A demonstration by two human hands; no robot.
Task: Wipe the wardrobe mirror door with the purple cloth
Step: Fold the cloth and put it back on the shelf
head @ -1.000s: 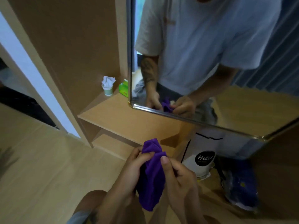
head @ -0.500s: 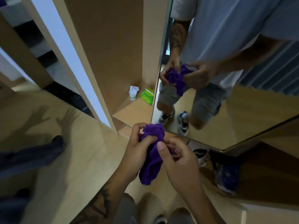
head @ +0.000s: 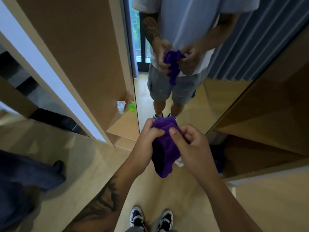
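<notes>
Our left hand (head: 147,144) is gripping the purple cloth (head: 164,148), fingers curled round its upper fold, while our right hand (head: 192,148) is pinching the same fold between thumb and fingers. We are holding the bunched cloth just in front of the wardrobe mirror door (head: 209,91), apart from the glass, its tail hanging down. Left of the mirror, a paper cup (head: 121,108) and a green pack (head: 132,107) are sitting on a wooden shelf (head: 125,126).
</notes>
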